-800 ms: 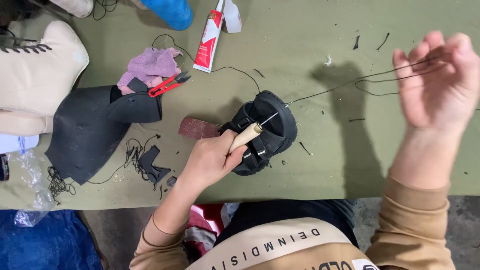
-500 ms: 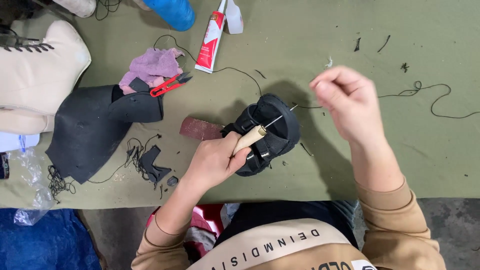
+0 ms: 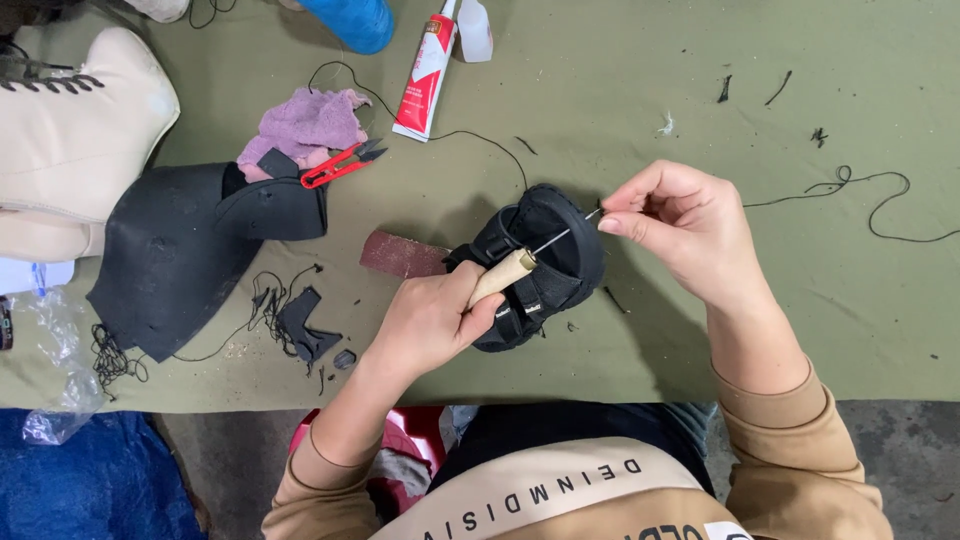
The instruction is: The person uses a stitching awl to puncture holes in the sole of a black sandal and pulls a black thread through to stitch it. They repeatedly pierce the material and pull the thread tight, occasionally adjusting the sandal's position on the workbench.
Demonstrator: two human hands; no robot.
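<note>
Tan sweatshirt sleeves point(image 3: 790, 440), ribbed cuffs

A red-and-white glue tube point(image 3: 428, 72) lies near the table's point(image 3: 620, 90) far edge.

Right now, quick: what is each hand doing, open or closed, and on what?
Left hand: closed around the wooden handle of the awl, resting against the black shoe.
Right hand: fingers pinched shut at the awl's metal tip, on the black thread.

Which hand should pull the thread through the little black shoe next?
Probably the right hand: its fingertips already pinch at the awl tip by the black shoe. The left hand is busy gripping the awl's wooden handle.
</note>
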